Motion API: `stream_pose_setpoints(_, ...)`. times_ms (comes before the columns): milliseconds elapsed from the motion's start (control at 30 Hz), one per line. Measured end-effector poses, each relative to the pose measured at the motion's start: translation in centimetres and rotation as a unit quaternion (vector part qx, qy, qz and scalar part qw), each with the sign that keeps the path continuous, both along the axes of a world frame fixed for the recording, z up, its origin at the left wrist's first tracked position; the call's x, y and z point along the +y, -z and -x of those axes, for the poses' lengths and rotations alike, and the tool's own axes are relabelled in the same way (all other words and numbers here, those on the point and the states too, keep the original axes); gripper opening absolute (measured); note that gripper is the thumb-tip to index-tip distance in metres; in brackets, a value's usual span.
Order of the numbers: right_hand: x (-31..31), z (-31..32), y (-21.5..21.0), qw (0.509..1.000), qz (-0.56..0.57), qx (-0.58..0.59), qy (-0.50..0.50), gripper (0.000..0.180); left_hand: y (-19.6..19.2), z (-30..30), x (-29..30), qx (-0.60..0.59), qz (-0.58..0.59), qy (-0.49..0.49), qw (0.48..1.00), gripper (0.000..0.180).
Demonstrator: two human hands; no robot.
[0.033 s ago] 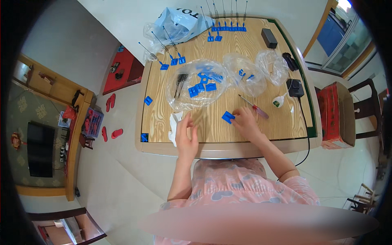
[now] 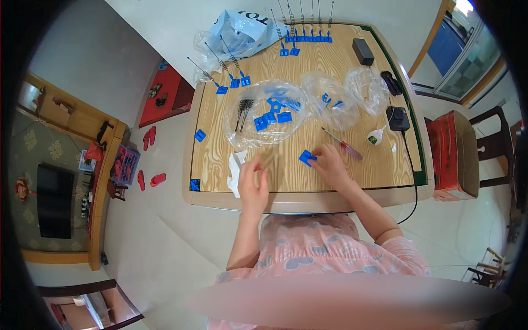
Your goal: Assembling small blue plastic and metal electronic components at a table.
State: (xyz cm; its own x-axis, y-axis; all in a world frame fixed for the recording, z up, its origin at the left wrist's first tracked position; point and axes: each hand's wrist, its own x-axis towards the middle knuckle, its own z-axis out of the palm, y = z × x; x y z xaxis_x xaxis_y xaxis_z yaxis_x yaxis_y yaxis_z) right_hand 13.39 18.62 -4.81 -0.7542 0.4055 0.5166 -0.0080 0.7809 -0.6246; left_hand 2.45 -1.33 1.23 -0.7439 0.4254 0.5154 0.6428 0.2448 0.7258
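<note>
A small blue plastic piece (image 2: 307,158) is pinched at the fingertips of the right hand (image 2: 330,164), low on the wooden table (image 2: 286,170) near its front edge. The left hand (image 2: 252,181) is held half curled beside a white crumpled paper (image 2: 236,171); whether anything is held in it cannot be told. One red-handled screwdriver (image 2: 342,144) is laid just right of the right hand. Three clear plastic bags are spread across the middle: a large bag (image 2: 267,113) with several blue pieces and some springs, a middle bag (image 2: 330,100) and a third bag (image 2: 367,88). Two loose blue squares (image 2: 200,135) are seen at the table's left side. About eleven blue-based wire rods (image 2: 308,30) are stood along the far edge.
</note>
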Motion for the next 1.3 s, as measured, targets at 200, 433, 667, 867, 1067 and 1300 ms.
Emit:
stream_pose_setpoints(200,1.3,0.4,-0.1,0.852,0.510,-0.050,-0.108,0.024,2.4,0.1,0.3,-0.259,0.027,0.068,0.963,0.009)
stream_pose_setpoints(433,-0.7,1.3,-1.6,0.656,0.725,0.052,-0.205,0.041,2.8,-0.1,1.9,0.007,0.055,0.106,0.993,0.039)
stream_pose_setpoints(667,-9.1,2.4,-3.3,0.487,0.852,0.038,-0.187,0.059,-0.3,-1.6,3.8,0.192,0.162,0.181,0.951,0.047)
stream_pose_setpoints(867,-4.4,-1.3,-1.0,0.844,0.460,-0.088,-0.263,0.044,4.0,4.2,-0.1,0.142,0.185,0.032,0.972,0.042)
stream_pose_setpoints(1067,-1.0,0.7,-0.5,0.997,-0.026,-0.060,0.033,0.038,3.8,1.1,1.8,-0.120,-0.044,-0.012,0.992,0.029)
stream_pose_setpoints(1300,-3.0,0.9,-1.2,0.998,0.051,0.022,-0.020,0.040,6.2,0.6,2.2,-0.331,-0.028,0.109,0.937,0.020)
